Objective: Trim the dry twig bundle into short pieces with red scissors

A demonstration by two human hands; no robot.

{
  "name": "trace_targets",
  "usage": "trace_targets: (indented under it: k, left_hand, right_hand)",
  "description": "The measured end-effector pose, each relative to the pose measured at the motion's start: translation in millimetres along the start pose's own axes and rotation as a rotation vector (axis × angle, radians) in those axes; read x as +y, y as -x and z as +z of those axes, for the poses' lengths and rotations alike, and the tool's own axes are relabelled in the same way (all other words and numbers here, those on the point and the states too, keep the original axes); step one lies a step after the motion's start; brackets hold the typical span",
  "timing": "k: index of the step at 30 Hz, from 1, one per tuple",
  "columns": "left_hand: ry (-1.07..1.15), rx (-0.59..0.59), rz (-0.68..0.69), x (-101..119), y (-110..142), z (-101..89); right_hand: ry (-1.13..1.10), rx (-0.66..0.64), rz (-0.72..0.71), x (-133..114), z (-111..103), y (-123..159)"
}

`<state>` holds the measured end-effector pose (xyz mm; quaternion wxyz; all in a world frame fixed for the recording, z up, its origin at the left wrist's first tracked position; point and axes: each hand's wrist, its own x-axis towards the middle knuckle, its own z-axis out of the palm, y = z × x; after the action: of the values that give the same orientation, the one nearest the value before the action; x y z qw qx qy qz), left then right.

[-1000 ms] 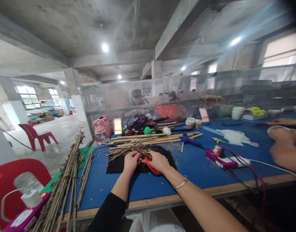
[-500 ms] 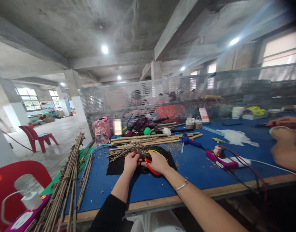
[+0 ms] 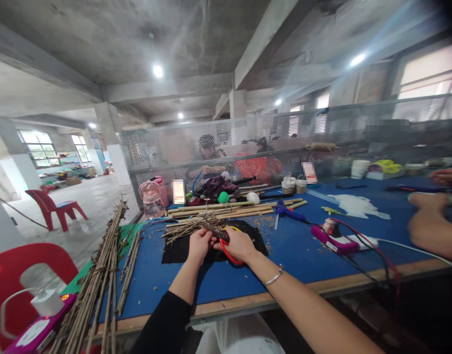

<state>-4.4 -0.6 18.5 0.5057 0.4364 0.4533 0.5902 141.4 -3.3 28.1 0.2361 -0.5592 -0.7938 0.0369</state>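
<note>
Compared with half a second ago, the whole view has slid slightly left. At the table's right edge, a co-worker's far hand (image 3: pixel 447 177) has moved further right, so that more of a long, dark tool (image 3: pixel 410 188) shows on the blue-topped table (image 3: pixel 152 280). The wearer's own hands have barely changed. The right hand (image 3: pixel 240 246) stays closed round scissors with red and yellow handles (image 3: pixel 229 256), between the table's front edge and the sticks behind. The left hand (image 3: pixel 199 244), just beside it, has thumb and fingertips drawn together; what they may pinch is hidden. The thin, brown, cut sticks (image 3: pixel 179 229) lie piled across the back of a black cloth (image 3: pixel 174 254), well in from the table's front edge.

The scissors' dark blades blend into the brown pile, so whether they stand apart cannot be told. The right hand covers part of the handles. The co-worker is cut off by the picture's right side, and the long bundle of brown stalks (image 3: pixel 100 275) at the table's left edge runs out below.
</note>
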Motion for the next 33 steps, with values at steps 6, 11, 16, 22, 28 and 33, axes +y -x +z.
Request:
trace_targets:
  k: [6, 11, 16, 22, 28, 33]
  left_hand:
    - [-0.045, 0.013, 0.024, 0.1, 0.5, -1.6]
    - [-0.072, 0.022, 0.040, 2.4, 1.4, -1.4]
    - [-0.022, 0.009, 0.036, 4.1, 2.6, 0.0]
    - [-0.008, 0.063, 0.024, 0.7, 1.3, -0.4]
    - [-0.094, 0.077, 0.027, 1.4, 3.5, -1.6]
    - [-0.085, 0.074, 0.005, -1.4, 1.3, -2.1]
  right_hand:
    - [0.019, -0.044, 0.024, -0.6, -4.1, 0.1]
    - [0.019, -0.053, 0.035, 0.9, -5.9, -0.5]
    - [-0.001, -0.052, 0.055, 2.4, -6.3, -0.5]
    - [-0.003, -0.033, 0.063, 1.9, -6.0, -0.7]
    - [0.005, -0.026, 0.063, 4.0, -5.1, -1.6]
    - [0.027, -0.033, 0.051, 2.0, -4.4, -1.2]
